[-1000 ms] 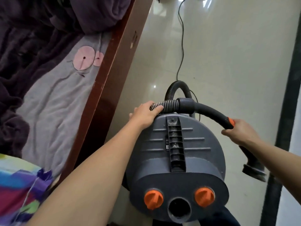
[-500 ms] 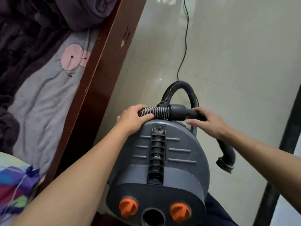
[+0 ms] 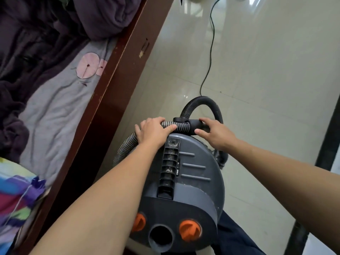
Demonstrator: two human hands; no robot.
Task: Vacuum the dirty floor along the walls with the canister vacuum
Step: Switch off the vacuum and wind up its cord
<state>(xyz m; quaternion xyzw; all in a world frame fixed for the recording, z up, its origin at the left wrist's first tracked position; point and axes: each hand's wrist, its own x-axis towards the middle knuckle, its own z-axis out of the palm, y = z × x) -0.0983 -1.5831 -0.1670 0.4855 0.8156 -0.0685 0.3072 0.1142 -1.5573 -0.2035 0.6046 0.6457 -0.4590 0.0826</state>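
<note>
We look down on a glossy pale tile floor (image 3: 266, 85), with one dark strip (image 3: 327, 137) along its right edge and one wooden frame (image 3: 112, 85) running up its left. On the bed (image 3: 51, 116) behind the frame lies one purple blanket (image 3: 27, 57). The one grey vacuum (image 3: 195, 173) sits close beside the frame, under two bare forearms reaching forward; we cannot tell whether it rests on the tiles. The left hand (image 3: 153, 130) lies at its far end, fingers curled together over the ribbed hose (image 3: 201, 100), clamping it. The right hand (image 3: 216, 134), just beside, wraps thumb and fingers round the hose's smooth black end. One thin cord (image 3: 209, 52) trails away over the floor. Two orange knobs (image 3: 190, 230) flank a round port.
</note>
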